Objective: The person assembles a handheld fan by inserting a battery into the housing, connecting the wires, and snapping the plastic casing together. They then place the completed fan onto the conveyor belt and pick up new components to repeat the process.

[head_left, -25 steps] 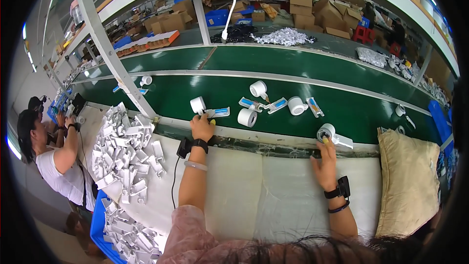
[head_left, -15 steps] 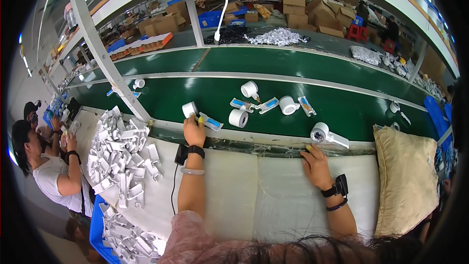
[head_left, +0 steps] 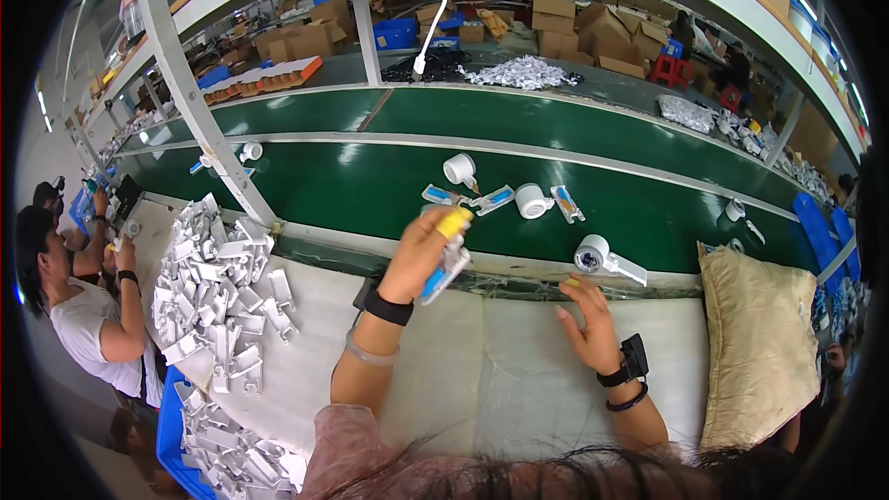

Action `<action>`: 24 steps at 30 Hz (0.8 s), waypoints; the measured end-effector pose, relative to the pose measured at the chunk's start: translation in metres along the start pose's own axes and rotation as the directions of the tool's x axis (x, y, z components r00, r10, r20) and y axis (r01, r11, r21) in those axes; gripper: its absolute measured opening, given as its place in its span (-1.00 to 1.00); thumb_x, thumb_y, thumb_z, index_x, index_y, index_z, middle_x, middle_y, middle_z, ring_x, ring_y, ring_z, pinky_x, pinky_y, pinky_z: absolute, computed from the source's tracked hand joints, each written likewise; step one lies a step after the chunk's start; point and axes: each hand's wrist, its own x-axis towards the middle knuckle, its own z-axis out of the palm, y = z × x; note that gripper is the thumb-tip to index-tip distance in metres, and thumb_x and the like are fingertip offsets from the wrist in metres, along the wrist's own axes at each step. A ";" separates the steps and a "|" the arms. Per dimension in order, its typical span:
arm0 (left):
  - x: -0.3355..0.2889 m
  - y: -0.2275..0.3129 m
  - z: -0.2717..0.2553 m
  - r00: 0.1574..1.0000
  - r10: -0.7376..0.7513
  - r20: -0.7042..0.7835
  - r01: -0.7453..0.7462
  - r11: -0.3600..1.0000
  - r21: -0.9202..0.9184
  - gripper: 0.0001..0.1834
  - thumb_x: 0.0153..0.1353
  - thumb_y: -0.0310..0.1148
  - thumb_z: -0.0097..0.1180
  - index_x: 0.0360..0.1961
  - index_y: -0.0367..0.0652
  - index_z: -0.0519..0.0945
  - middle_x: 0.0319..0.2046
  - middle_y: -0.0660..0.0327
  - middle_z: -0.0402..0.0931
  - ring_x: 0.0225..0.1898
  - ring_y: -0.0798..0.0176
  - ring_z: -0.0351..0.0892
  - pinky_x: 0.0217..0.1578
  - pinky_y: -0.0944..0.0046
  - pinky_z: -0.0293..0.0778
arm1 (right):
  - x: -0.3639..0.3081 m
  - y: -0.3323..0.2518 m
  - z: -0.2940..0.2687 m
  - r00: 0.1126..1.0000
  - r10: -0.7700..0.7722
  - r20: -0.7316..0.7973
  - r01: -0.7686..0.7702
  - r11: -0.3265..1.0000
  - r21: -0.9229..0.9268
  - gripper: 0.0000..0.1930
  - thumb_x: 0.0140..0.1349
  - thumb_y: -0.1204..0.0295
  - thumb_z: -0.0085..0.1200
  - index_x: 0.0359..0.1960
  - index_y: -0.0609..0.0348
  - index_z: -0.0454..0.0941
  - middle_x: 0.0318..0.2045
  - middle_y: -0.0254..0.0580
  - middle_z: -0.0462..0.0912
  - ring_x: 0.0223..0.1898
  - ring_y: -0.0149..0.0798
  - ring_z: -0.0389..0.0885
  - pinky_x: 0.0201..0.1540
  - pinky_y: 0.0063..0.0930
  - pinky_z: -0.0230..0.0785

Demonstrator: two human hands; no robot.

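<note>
We see our left hand curled firmly round a white casing with a blue insert, held, as we look down, over the far edge of the bench; much of the piece hides behind our fingers. Our right hand has its thumb and fingers spread wide, fingertips by that same edge, just short of the white round-headed device, whose handle points right along the near border of the green conveyor belt. Between our forearms runs a broad stretch of pale bench cover, giving both hands room to shift sideways. Farther over the belt, near one another, lie a second round-headed device and a third, among blue-filled handle pieces. On our left, a heap of white plastic shells and a slanting metal post bound our space; on our right, a tan cushion does, well apart from the shells.
</note>
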 end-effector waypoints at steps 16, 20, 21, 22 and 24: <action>-0.034 -0.031 0.072 0.731 -0.406 0.548 -0.180 0.660 0.729 -0.12 0.00 -0.27 0.30 0.29 -0.20 0.09 -0.24 0.14 0.57 -0.30 0.17 0.56 -0.30 0.25 0.44 | -0.008 0.018 -0.013 0.867 0.287 0.409 -0.473 0.734 0.487 -0.92 0.25 0.51 0.07 -0.34 0.28 0.56 -0.48 -0.41 0.54 -0.41 -0.56 0.42 -0.34 -0.60 0.30; -0.031 -0.051 0.065 0.687 -0.431 0.584 -0.279 0.586 0.761 -0.20 -0.01 -0.21 0.26 0.27 -0.13 0.24 -0.30 0.11 0.59 -0.32 0.06 0.57 -0.31 0.15 0.44 | -0.006 0.019 -0.016 0.872 0.255 0.418 -0.469 0.683 0.560 -0.95 0.22 0.57 0.08 -0.30 0.24 0.56 -0.42 -0.44 0.56 -0.37 -0.61 0.41 -0.29 -0.68 0.28; -0.032 -0.053 0.067 0.635 -0.482 0.604 -0.312 0.556 0.770 -0.27 0.00 -0.18 0.24 0.23 -0.09 0.32 -0.34 0.09 0.59 -0.33 0.03 0.57 -0.31 0.13 0.44 | -0.007 0.017 -0.017 0.870 0.266 0.416 -0.475 0.681 0.557 -0.95 0.22 0.57 0.08 -0.30 0.24 0.56 -0.42 -0.44 0.56 -0.37 -0.61 0.41 -0.29 -0.68 0.28; -0.034 -0.056 0.072 0.627 -0.483 0.611 -0.314 0.562 0.765 -0.27 0.00 -0.18 0.24 0.23 -0.09 0.32 -0.34 0.09 0.59 -0.33 0.03 0.57 -0.31 0.13 0.44 | -0.007 0.014 -0.017 0.865 0.260 0.430 -0.478 0.691 0.543 -0.95 0.21 0.58 0.09 -0.30 0.25 0.56 -0.41 -0.43 0.56 -0.36 -0.60 0.42 -0.28 -0.67 0.29; -0.039 -0.059 0.082 0.664 -0.433 0.609 -0.306 0.585 0.751 -0.55 -0.01 -0.14 0.21 -0.13 -0.16 0.52 -0.37 0.05 0.58 -0.30 -0.03 0.59 -0.32 0.08 0.45 | -0.005 0.010 -0.014 0.899 0.190 0.394 -0.391 0.754 0.528 -0.94 0.19 0.57 0.13 -0.31 0.24 0.55 -0.40 -0.43 0.56 -0.33 -0.58 0.45 -0.27 -0.65 0.31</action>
